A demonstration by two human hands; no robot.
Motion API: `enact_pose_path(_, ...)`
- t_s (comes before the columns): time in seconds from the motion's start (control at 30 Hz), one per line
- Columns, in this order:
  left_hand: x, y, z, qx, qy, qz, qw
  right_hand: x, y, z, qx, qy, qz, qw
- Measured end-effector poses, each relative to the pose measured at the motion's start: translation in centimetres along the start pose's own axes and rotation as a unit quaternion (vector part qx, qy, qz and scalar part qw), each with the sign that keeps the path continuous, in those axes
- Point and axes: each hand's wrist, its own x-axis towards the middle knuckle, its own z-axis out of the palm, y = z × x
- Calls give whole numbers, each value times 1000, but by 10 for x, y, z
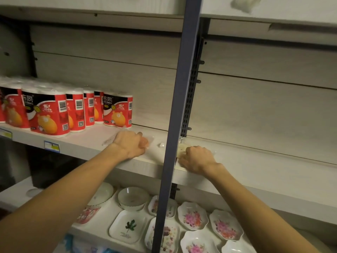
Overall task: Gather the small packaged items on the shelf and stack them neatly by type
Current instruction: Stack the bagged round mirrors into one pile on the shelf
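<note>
Both grips, L & R, press clear packets on pale shelf

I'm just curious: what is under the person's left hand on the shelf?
A clear plastic packet with something orange-pink inside lies flat under the left hand. The hand covers most of it, so what it is cannot be told.

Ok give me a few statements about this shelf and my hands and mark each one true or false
1. The left hand rests on a clear packet holding something orange. True.
2. The right hand is down among the dishes on the lower shelf. False: it is on the middle shelf, over a pale packet.
3. The red paper roll packs stand left of both hands. True.
4. Both hands are on the same side of the blue upright post. False: the post stands between them.
</note>
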Motion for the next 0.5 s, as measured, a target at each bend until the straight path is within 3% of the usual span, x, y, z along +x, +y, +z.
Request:
enact_pose_path(0.1, -5, 6, -6, 23, 38, 68, 997, -4, 5, -6, -56, 5, -50, 997)
enact_pose_path(0.3, -17, 7, -13, -50, 195, 68, 977, -14, 14, -7, -44, 61, -79, 994)
enact_pose_path(0.4, -24, 0, -10, -91, 222, 108, 965, -18, 19, -6, -8, 94, -51, 994)
enact_pose_path(0.5, -37, 0, -4, -117, 193, 141, 964, -25, 24, -3, 19, 124, -31, 992)
